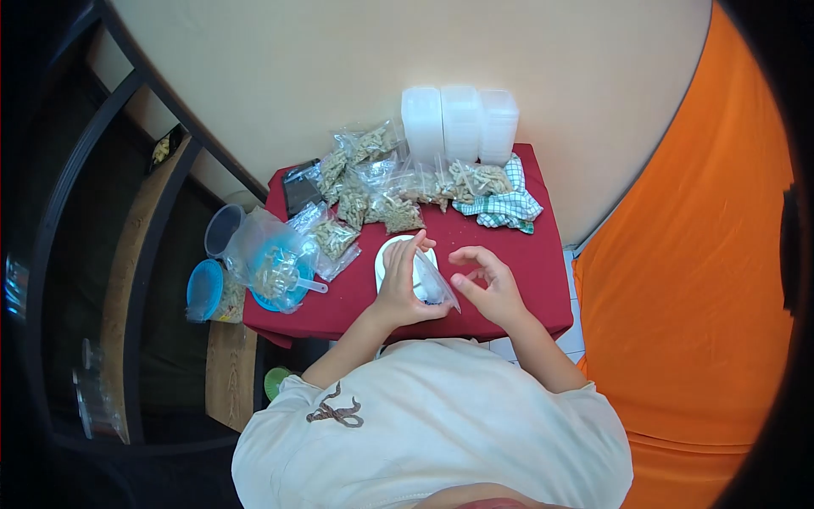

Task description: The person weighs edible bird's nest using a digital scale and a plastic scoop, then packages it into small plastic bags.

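Note:
My left hand (401, 284) is closed on a clear plastic bag (438, 284), which stands on edge between thumb and fingers. The bag looks flat, though its inside is hard to make out. Just to the right, my right hand (489, 290) is open, fingers curved and apart, with nothing visible in it. Under my left hand is a white rounded object (381, 265), largely covered, so its kind does not show. Left of it, a blue bowl (292, 299) holds pale pieces and a white scoop (312, 285), partly under clear plastic.
Several filled clear bags (398, 212) lie along the back of the red-covered table (509, 254). Stacked white plastic containers (460, 123) stand against the wall, near a checked cloth (504, 208). A blue-lidded tub (204, 288) is at the left edge; an orange curtain (687, 280) hangs right.

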`<action>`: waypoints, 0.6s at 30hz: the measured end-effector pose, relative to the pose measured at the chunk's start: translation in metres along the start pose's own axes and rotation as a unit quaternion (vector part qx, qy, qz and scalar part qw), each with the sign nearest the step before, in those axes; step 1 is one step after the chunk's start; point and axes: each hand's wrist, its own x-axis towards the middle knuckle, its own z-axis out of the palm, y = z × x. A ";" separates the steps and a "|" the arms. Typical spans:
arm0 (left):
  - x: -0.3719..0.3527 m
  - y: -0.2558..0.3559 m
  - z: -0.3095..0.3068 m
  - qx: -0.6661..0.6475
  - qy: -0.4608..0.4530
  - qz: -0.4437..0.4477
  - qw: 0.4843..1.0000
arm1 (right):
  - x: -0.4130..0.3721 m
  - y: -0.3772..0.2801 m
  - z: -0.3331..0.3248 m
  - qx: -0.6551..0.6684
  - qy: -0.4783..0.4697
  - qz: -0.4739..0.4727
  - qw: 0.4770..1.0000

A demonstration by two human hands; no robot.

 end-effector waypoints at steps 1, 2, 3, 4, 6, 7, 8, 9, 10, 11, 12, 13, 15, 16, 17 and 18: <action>0.001 0.002 0.000 0.045 -0.019 0.001 0.999 | -0.001 -0.009 -0.002 -0.008 -0.013 -0.012 1.000; 0.002 0.003 -0.001 0.090 -0.037 0.003 0.995 | -0.002 -0.016 -0.005 -0.008 -0.014 -0.011 1.000; 0.002 0.004 -0.001 0.118 -0.058 -0.003 0.991 | -0.003 -0.022 -0.008 -0.019 -0.039 0.023 0.999; 0.002 0.005 0.000 0.119 -0.057 -0.005 0.991 | -0.003 -0.024 -0.010 -0.030 -0.064 0.056 0.996; 0.002 0.008 0.002 0.152 -0.095 -0.007 0.984 | -0.004 -0.011 -0.009 0.024 -0.055 0.081 0.995; 0.000 0.010 0.004 0.154 -0.093 -0.010 0.984 | -0.005 -0.005 -0.008 0.078 -0.043 0.105 0.990; -0.001 0.013 0.009 0.140 -0.082 -0.024 0.986 | -0.005 -0.002 -0.008 0.079 -0.046 0.105 0.990; -0.002 0.016 0.013 0.126 -0.071 -0.037 0.989 | -0.006 0.000 -0.008 0.065 -0.033 0.115 0.991; -0.002 0.019 0.016 0.127 -0.070 -0.039 0.989 | -0.006 0.001 -0.008 0.051 -0.020 0.126 0.991; -0.003 0.023 0.019 0.105 -0.061 -0.050 0.991 | -0.007 0.002 -0.007 0.052 -0.022 0.127 0.990; -0.005 0.026 0.022 0.082 -0.052 -0.060 0.993 | -0.009 0.003 -0.005 0.058 -0.016 0.113 0.992; -0.007 0.028 0.026 0.083 -0.051 -0.062 0.993 | -0.010 0.003 -0.002 0.064 -0.010 0.100 0.993; -0.012 0.028 0.032 0.149 0.009 -0.087 0.985 | -0.011 0.000 0.000 0.055 -0.021 0.092 0.994; -0.013 0.026 0.032 0.150 0.010 -0.087 0.985 | -0.011 -0.002 0.001 0.045 -0.031 0.085 0.995; -0.014 0.024 0.032 0.136 0.011 -0.087 0.987 | -0.011 0.000 0.001 0.046 -0.032 0.084 0.995; -0.014 0.023 0.031 0.122 0.012 -0.087 0.989 | -0.011 0.002 0.001 0.058 -0.046 0.085 0.994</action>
